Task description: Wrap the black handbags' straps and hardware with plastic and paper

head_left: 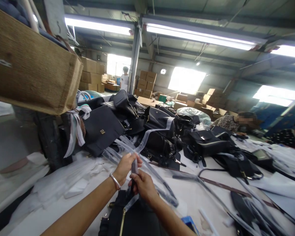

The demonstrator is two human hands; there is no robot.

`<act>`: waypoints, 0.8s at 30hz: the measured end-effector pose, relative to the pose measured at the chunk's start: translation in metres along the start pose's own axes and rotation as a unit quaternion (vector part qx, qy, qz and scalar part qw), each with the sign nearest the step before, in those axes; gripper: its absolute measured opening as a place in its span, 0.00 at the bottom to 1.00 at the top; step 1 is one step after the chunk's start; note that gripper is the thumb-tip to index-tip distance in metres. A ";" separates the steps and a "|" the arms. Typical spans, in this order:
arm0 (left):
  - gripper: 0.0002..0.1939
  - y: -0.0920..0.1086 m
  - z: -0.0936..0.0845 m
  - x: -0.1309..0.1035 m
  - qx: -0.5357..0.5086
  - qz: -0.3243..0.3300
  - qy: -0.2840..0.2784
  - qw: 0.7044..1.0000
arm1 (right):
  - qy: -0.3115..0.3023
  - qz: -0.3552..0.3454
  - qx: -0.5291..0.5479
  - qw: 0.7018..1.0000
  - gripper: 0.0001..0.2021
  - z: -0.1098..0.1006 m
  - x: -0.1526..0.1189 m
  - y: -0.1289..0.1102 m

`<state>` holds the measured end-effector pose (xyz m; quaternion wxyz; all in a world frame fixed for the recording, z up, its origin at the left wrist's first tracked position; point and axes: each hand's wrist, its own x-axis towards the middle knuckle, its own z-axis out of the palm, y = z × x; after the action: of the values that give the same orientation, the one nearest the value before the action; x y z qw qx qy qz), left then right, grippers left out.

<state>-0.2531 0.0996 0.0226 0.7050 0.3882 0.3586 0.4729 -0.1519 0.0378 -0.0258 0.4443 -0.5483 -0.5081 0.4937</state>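
Note:
My left hand, with a silver bangle at the wrist, is closed around the upper part of a dark strap in a clear plastic sleeve. Just below and to the right, my right hand pinches the same strap between thumb and fingers. Under both hands lies a black bag with a gold zip, its lower edge cut off by the frame. A long clear plastic sleeve trails over the table to the right of my hands.
Black bags are heaped across the table. White wrapping lies to the left, below a hanging brown burlap bag. A blue object sits at the front edge. A co-worker is at the right; another person stands far back.

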 end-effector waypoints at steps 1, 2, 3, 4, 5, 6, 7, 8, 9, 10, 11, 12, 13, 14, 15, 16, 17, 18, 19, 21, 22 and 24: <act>0.10 -0.003 0.000 -0.002 0.007 0.009 -0.001 1.000 | 0.016 -0.001 -0.005 1.000 0.15 0.001 0.000 0.002; 0.10 -0.005 0.000 -0.004 0.012 0.016 -0.003 1.000 | 0.030 -0.004 -0.008 1.000 0.14 0.002 0.000 0.002; 0.10 -0.007 0.000 -0.004 0.016 0.020 -0.006 1.000 | 0.039 -0.005 -0.011 0.999 0.13 0.003 -0.001 0.000; 0.10 -0.007 0.001 -0.004 0.018 0.022 -0.008 1.000 | 0.044 -0.007 -0.011 0.999 0.12 0.003 -0.001 -0.002; 0.10 -0.008 0.001 -0.003 0.020 0.022 -0.007 1.000 | 0.044 -0.010 -0.009 0.999 0.12 0.004 -0.002 -0.005; 0.10 -0.007 0.001 -0.001 0.022 0.021 -0.004 1.000 | 0.039 -0.016 -0.004 0.999 0.13 0.004 -0.003 -0.008; 0.10 -0.007 0.000 0.001 0.023 0.020 0.001 1.000 | 0.031 -0.025 0.003 0.999 0.15 0.004 -0.004 -0.010; 0.09 -0.006 -0.001 0.004 0.025 0.018 0.010 0.999 | 0.023 -0.035 0.012 0.999 0.15 0.003 -0.005 -0.011; 0.09 -0.007 -0.002 0.007 0.026 0.018 0.020 0.999 | 0.012 -0.040 0.019 0.999 0.16 0.002 -0.006 -0.010; 0.09 -0.007 -0.004 0.010 0.028 0.017 0.030 0.999 | 0.000 -0.035 0.020 0.999 0.15 0.001 -0.007 -0.008; 0.09 -0.008 -0.006 0.012 0.030 0.017 0.039 0.999 | -0.014 -0.022 0.016 1.000 0.13 0.000 -0.008 -0.005; 0.09 -0.010 -0.008 0.013 0.031 0.016 0.046 0.998 | -0.027 -0.003 0.008 1.000 0.11 -0.001 -0.008 -0.001; 0.09 -0.012 -0.009 0.014 0.033 0.016 0.052 0.998 | -0.036 0.017 0.000 0.999 0.09 -0.002 -0.008 0.003; 0.09 -0.013 -0.010 0.013 0.034 0.016 0.056 0.998 | -0.039 0.031 -0.007 0.999 0.08 -0.002 -0.007 0.007; 0.09 -0.015 -0.010 0.012 0.035 0.018 0.058 0.998 | -0.037 0.038 -0.011 0.999 0.09 -0.002 -0.006 0.009; 0.09 -0.016 -0.010 0.010 0.034 0.019 0.059 0.997 | -0.029 0.039 -0.011 0.999 0.10 -0.001 -0.006 0.011; 0.09 -0.016 -0.009 0.009 0.033 0.021 0.060 0.997 | -0.020 0.037 -0.011 0.999 0.10 0.000 -0.005 0.012; 0.09 -0.016 -0.008 0.008 0.030 0.024 0.061 0.997 | -0.012 0.036 -0.012 0.999 0.11 0.001 -0.005 0.011; 0.09 -0.014 -0.007 0.007 0.025 0.027 0.062 0.997 | -0.008 0.035 -0.015 0.999 0.12 0.001 -0.005 0.010; 0.09 -0.010 -0.005 0.007 0.015 0.032 0.061 0.997 | -0.009 0.029 -0.021 0.999 0.14 0.001 -0.007 0.006; 0.09 -0.007 -0.005 0.008 0.011 0.034 0.059 0.998 | -0.011 0.025 -0.025 0.999 0.14 0.001 -0.008 0.003; 0.09 -0.005 -0.005 0.008 0.007 0.037 0.054 0.998 | -0.011 0.012 -0.036 0.999 0.16 0.001 -0.012 -0.001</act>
<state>-0.2528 0.1071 0.0148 0.6639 0.3803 0.3849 0.5162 -0.1526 0.0262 -0.0238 0.4125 -0.5646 -0.5237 0.4865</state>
